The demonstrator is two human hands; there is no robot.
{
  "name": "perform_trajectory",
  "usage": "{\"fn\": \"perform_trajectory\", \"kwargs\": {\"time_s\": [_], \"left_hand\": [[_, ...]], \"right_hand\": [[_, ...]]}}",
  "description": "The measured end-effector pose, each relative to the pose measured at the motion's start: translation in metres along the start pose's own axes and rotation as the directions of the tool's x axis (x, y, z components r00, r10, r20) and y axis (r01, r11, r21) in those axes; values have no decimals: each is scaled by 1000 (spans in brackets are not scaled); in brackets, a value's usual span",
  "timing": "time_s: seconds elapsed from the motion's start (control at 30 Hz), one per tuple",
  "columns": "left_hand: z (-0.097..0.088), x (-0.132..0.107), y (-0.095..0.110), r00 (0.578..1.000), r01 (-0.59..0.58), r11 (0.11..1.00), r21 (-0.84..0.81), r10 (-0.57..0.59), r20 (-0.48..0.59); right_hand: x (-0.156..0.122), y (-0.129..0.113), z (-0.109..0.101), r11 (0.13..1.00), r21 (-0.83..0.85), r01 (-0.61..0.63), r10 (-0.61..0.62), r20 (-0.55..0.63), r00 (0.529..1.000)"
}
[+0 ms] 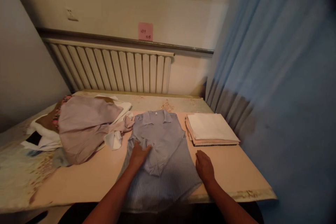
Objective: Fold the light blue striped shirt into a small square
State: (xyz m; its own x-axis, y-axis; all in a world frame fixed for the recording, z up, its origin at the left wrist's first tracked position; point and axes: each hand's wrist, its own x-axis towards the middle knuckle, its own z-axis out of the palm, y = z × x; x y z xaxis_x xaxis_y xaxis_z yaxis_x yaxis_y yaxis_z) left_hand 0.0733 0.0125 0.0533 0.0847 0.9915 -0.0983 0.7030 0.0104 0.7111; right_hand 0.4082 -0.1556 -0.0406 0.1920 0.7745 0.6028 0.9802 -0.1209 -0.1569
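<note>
Blue shirt [160, 154] lies flat on the table [86, 178] just left of the folded stack [211, 129], left hand [139, 155] pressing it open-palmed, right hand [204, 167] flat at its edge, gripping nothing; its overhanging hem could slide off.

The left hand [138, 156] covers a patch of the blue shirt [162, 154], so the fabric under the palm can't be seen. The shirt's hem droops over the bench [91, 178] edge and gets lost in the dark down there. Both forearms run off the bottom of the frame. The pile of clothes [84, 126] buries whatever's underneath, only scraps poke out. The writing on the pink note [145, 31] is way too small to read. The curtain [275, 87] blocks everything on the right.
</note>
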Motion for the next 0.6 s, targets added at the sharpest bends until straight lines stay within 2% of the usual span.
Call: {"fn": "perform_trajectory", "kwargs": {"time_s": [0.1,0.2,0.33,0.43,0.5,0.57,0.6], "left_hand": [[7,-5,13,1000,18,999,43,-19,12],[6,-8,19,999,4,999,37,-5,41],[-10,-8,20,997,-52,997,-54,56,57],[-27,-15,11,988,-106,985,-137,120,97],[-40,-27,-1,967,-144,961,-236,187,174],[-53,-42,-17,905,-143,888,-438,296,306],[-59,-50,-25,881,-135,872,-471,323,345]], "right_hand": [[1,-3,-3,1000,-6,-18,18,12,1000],[0,-4,-3,999,-3,-34,35,9,999],[-1,-3,-3,1000,-9,-27,27,12,1000],[-1,-1,-2,1000,-21,-5,5,19,1000],[-1,0,-2,1000,-19,2,-2,20,1000],[-1,0,-2,1000,-5,-3,3,19,1000],[-1,0,-2,1000,3,-6,6,18,1000]]}}
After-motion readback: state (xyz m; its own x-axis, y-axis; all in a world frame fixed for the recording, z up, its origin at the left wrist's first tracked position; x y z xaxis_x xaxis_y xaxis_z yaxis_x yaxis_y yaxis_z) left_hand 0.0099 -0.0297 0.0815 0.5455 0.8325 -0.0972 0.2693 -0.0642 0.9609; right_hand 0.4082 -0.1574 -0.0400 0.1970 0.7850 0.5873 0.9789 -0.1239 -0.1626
